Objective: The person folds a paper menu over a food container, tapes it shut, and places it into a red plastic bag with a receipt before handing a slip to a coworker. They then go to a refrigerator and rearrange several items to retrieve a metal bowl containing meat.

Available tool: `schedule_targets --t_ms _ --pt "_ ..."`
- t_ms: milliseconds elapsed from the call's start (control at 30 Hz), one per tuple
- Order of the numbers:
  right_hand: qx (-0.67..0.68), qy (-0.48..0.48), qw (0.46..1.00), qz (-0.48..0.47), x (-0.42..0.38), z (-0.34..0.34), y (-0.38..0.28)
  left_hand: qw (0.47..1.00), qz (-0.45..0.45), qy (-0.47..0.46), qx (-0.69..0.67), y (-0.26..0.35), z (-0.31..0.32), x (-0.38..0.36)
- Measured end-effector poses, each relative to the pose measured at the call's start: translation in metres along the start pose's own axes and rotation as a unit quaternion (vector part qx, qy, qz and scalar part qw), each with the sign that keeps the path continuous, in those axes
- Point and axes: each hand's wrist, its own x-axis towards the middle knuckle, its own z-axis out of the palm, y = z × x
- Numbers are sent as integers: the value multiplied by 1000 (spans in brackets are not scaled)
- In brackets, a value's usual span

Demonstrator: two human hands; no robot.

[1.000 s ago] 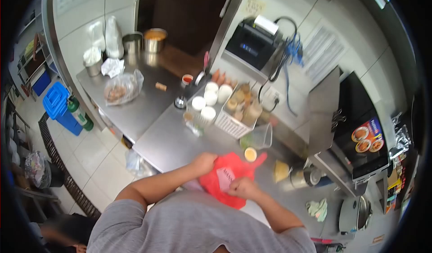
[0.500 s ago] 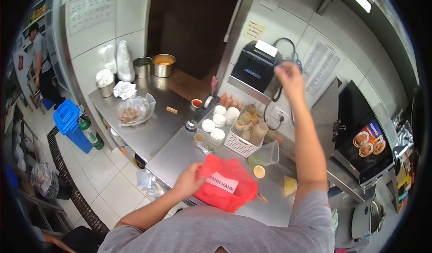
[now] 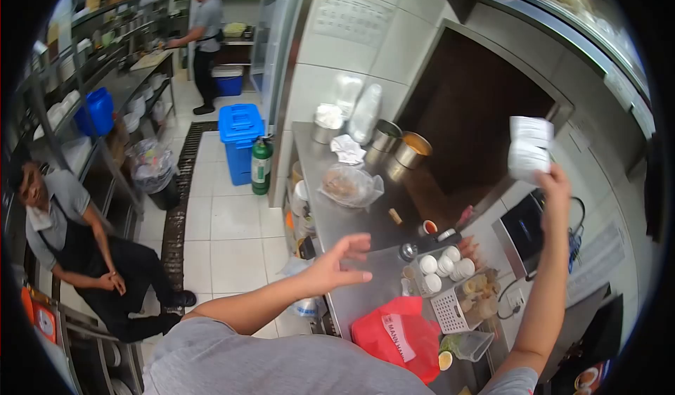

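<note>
My right hand (image 3: 557, 184) is raised high and pinches a white printed receipt (image 3: 528, 149) above the black receipt printer (image 3: 524, 230). My left hand (image 3: 341, 260) hovers open, fingers spread, over the steel counter (image 3: 344, 219), holding nothing. A red plastic bag (image 3: 394, 339) with a white name label lies on the counter below my left hand, free of both hands. A white basket (image 3: 457, 303) of white lidded cups and sauce bottles stands between the bag and the printer.
A clear bag of food (image 3: 349, 184), two metal pots (image 3: 401, 145) and a dark serving hatch (image 3: 464, 114) are farther along the counter. A blue bin (image 3: 241, 138) and green cylinder (image 3: 261, 164) stand on the floor. One person sits at left (image 3: 77, 247); another works at the back (image 3: 204, 40).
My right hand pulled the receipt off the printer and lifted it. My left hand let go of the red bag and rose, open. My head turned left, showing the kitchen aisle.
</note>
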Motion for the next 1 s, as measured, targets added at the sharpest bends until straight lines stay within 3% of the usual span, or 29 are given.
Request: schedule_targets --t_ms 100,133,167,200,233,267,333,433,500,533,633,667,733,767,800,833,867,933,967,1000 --pt "14 -224 972 72 -79 55 -67 984 77 -42 -157 40 15 18" --pt "-67 -270 961 -2 -101 66 -77 980 74 -88 -162 52 25 24" --pt "-54 -328 943 -38 -118 76 -71 970 109 -84 -199 62 35 28" --pt "-69 -337 924 -167 -136 80 -88 958 143 -76 -236 68 42 32" --pt "-40 -392 909 -136 -145 81 -87 953 145 -111 -241 68 43 36" --pt "-37 -420 897 -137 -152 79 -95 971 68 -63 -220 64 41 35" --pt "-49 -430 893 -122 -155 70 -109 980 -9 -29 -195 67 50 41" --pt "-42 -457 878 -139 -157 63 -106 949 46 -120 -288 68 68 45" --pt "-46 -521 847 -89 -158 59 -107 845 -124 -270 -445 49 70 47" --pt "-78 -555 826 -69 -158 56 -111 844 -123 -273 -445 44 70 49" --pt "-126 -550 820 -91 -151 49 -137 916 -53 -185 -353 34 68 52" --pt "-212 -543 799 -146 -142 42 -144 897 -68 -113 -421 45 73 50" --pt "-284 -420 837 -205 -109 16 -163 904 -54 -94 -415 41 60 52" --pt "-353 -278 860 -240 -83 -2 -160 909 -40 -74 -408 38 54 52" --pt "-330 -138 903 -237 -51 -30 -161 915 -33 -62 -396 37 50 50" --pt "-202 6 934 -293 -9 -63 -164 915 -35 -61 -396 36 46 48" --pt "-278 185 904 -267 18 -97 -179 923 -34 -56 -379 35 43 44" --pt "-234 419 844 -240 66 -186 -175 930 -34 -48 -364 29 35 37" --pt "-81 434 882 -163 67 -206 -176 933 -35 -50 -355 24 31 34" --pt "-1 474 877 -79 67 -219 -177 936 -34 -52 -347 20 26 32"
